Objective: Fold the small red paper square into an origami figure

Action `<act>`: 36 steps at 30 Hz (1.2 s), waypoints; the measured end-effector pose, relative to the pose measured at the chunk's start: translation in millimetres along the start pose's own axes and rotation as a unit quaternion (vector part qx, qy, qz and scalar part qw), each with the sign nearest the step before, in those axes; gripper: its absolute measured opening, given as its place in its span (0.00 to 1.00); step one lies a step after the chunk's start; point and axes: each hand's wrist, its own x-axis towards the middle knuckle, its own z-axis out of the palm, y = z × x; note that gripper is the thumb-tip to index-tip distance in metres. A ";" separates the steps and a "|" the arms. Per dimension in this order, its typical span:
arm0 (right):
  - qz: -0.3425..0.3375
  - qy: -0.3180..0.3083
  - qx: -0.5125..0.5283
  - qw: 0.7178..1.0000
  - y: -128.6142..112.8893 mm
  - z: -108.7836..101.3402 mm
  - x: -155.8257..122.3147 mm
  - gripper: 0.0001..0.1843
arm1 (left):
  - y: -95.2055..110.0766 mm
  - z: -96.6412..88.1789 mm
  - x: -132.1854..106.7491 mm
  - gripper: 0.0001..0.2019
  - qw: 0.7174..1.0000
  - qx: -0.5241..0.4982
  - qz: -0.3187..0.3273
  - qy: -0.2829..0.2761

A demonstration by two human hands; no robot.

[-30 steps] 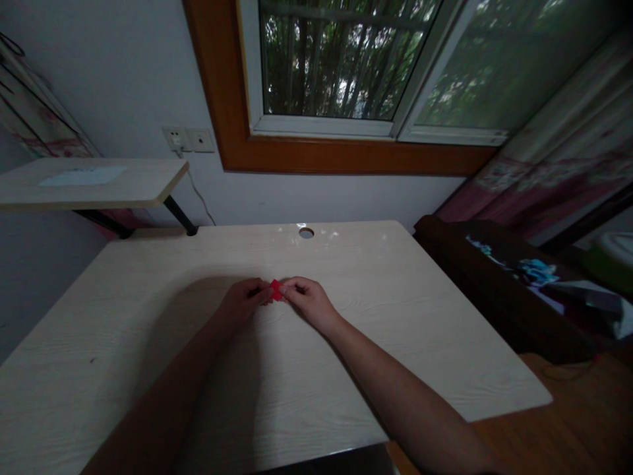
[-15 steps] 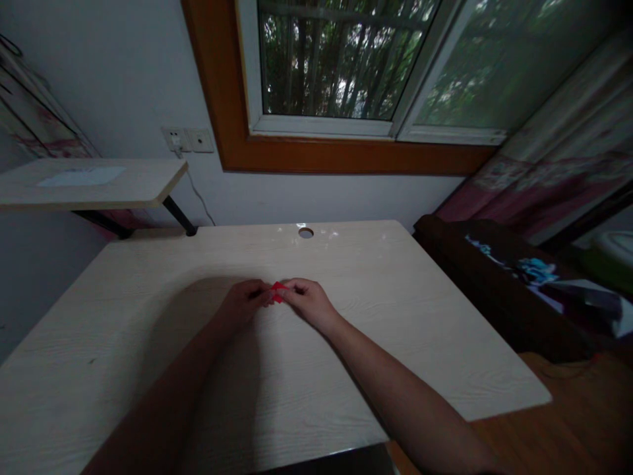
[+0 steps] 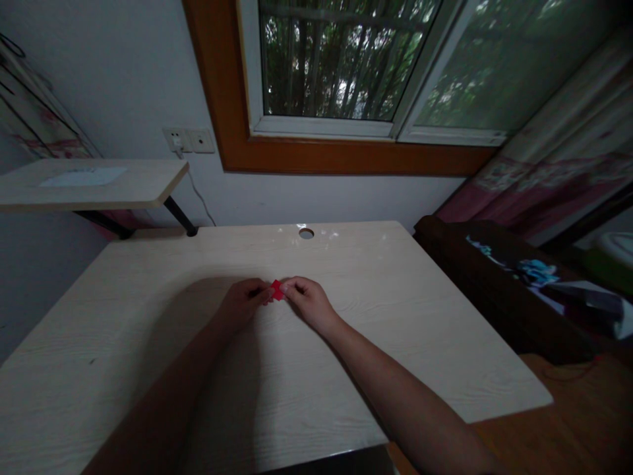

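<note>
A small red piece of folded paper [image 3: 277, 290] is pinched between my two hands, just above or on the pale wood-grain desk [image 3: 376, 310]. My left hand [image 3: 242, 300] grips its left side between thumb and fingers. At its right edge, the thumb and forefinger of my right hand [image 3: 307, 295] are closed on it. The fingers cover part of the paper, so its full shape is hidden.
A raised shelf [image 3: 148, 188] on black legs holds a white sheet [image 3: 84, 176] at the left. Near the desk's back edge is a cable hole [image 3: 306, 233]. A dark brown piece of furniture [image 3: 494, 284] with items on it stands to the right.
My right fingertips have shifted slightly on the red paper, and more of its flat face shows between the hands. My left hand stays almost in place.
</note>
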 end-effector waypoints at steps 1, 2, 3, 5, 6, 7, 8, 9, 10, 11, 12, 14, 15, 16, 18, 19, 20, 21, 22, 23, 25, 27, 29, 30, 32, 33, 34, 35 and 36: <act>0.002 0.005 0.005 1.000 0.0 -0.2 0.3 0.14 | -1.7 -0.4 0.3 0.14 1.000 -0.003 -0.001 0.005; 0.003 0.009 0.011 1.000 0.1 -0.5 0.5 0.14 | -3.1 -0.7 0.4 0.14 1.000 -0.005 -0.001 0.008; 0.005 0.013 0.017 1.000 0.2 -0.8 0.8 0.13 | -4.1 -1.1 0.5 0.14 1.000 -0.007 -0.003 0.012; 0.008 0.019 0.026 0.999 0.5 -1.3 1.1 0.13 | -4.7 -1.4 0.3 0.15 1.000 -0.009 -0.006 0.015; 0.010 0.021 0.027 0.999 0.4 -1.5 1.2 0.13 | -4.5 -1.4 0.2 0.15 1.000 -0.008 -0.008 0.016; 0.011 0.024 0.028 0.999 0.1 -1.6 1.2 0.13 | -4.0 -1.3 0.1 0.15 1.000 -0.007 -0.009 0.018; 0.013 0.027 0.031 0.999 -0.4 -1.6 1.3 0.14 | -3.6 -1.1 0.1 0.15 1.000 -0.007 -0.011 0.023; 0.015 0.030 0.034 0.999 -1.2 -1.6 1.3 0.14 | -3.4 -0.9 0.2 0.15 1.000 -0.006 -0.012 0.026; 0.015 0.032 0.038 0.999 -2.1 -1.5 1.3 0.14 | -3.4 -0.6 0.3 0.15 1.000 -0.007 -0.013 0.027; 0.015 0.033 0.042 0.998 -3.0 -1.3 1.2 0.15 | -3.7 -0.5 0.5 0.15 0.999 -0.011 -0.014 0.027; 0.016 0.032 0.045 0.998 -3.9 -1.1 1.0 0.15 | -4.2 -0.3 0.6 0.15 0.999 -0.016 -0.014 0.026; 0.017 0.019 0.050 0.998 -5.4 -0.5 0.3 0.15 | -5.9 -0.2 0.9 0.14 0.999 -0.026 -0.012 0.020; 0.018 0.009 0.049 0.999 -6.0 -0.2 -0.1 0.15 | -6.7 -0.2 1.0 0.14 0.999 -0.028 -0.008 0.018; 0.019 -0.002 0.046 0.999 -6.5 0.1 -0.5 0.15 | -7.4 -0.2 1.0 0.14 0.999 -0.028 -0.003 0.017; 0.017 -0.018 0.039 0.999 -7.4 0.4 -1.1 0.14 | -8.1 -0.1 1.1 0.14 1.000 -0.020 0.005 0.014; 0.018 -0.021 0.034 0.999 -7.7 0.4 -1.2 0.14 | -8.1 0.0 1.1 0.14 1.000 -0.014 0.008 0.012; 0.019 -0.020 0.031 0.999 -7.8 0.4 -1.2 0.14 | -7.8 0.2 1.2 0.14 1.000 -0.008 0.011 0.011; 0.020 -0.018 0.030 0.999 -7.8 0.3 -1.2 0.14 | -7.3 0.4 1.4 0.14 1.000 -0.002 0.013 0.007; 0.022 -0.016 0.030 0.999 -7.6 0.2 -1.0 0.14 | -6.7 0.6 1.5 0.15 1.000 0.004 0.016 0.001; 0.024 -0.014 0.031 0.999 -7.3 0.2 -0.8 0.14 | -5.9 0.7 1.6 0.15 1.000 0.011 0.018 -0.004; 0.026 -0.011 0.035 0.999 -6.3 0.2 -0.5 0.14 | -4.6 0.6 1.6 0.15 0.999 0.021 0.023 -0.012; 0.025 -0.008 0.038 0.999 -5.7 0.2 -0.5 0.14 | -3.7 0.2 1.4 0.15 0.999 0.030 0.024 -0.017; 0.022 -0.009 0.041 0.999 -6.2 0.0 -0.6 0.14 | -3.9 -0.4 1.1 0.16 0.999 0.034 0.019 -0.023; 0.020 -0.011 0.040 0.999 -6.9 -0.2 -0.7 0.14 | -4.3 -0.7 1.0 0.16 0.999 0.032 0.016 -0.026; 0.020 -0.016 0.034 0.999 -8.7 -0.7 -0.9 0.15 | -5.8 -1.2 1.0 0.16 0.999 0.023 0.012 -0.031; 0.020 -0.018 0.029 0.999 -9.5 -1.0 -0.9 0.15 | -6.6 -1.4 1.2 0.15 0.999 0.016 0.011 -0.034; 0.021 -0.020 0.025 0.999 -10.1 -1.3 -0.9 0.16 | -7.5 -1.4 1.5 0.15 0.999 0.009 0.010 -0.037; 0.021 -0.022 0.021 0.999 -10.4 -1.6 -0.9 0.16 | -8.4 -1.4 1.8 0.15 0.999 0.003 0.009 -0.040; 0.022 -0.023 0.019 0.999 -10.4 -1.9 -0.8 0.16 | -9.2 -1.4 2.3 0.15 0.999 0.000 0.009 -0.041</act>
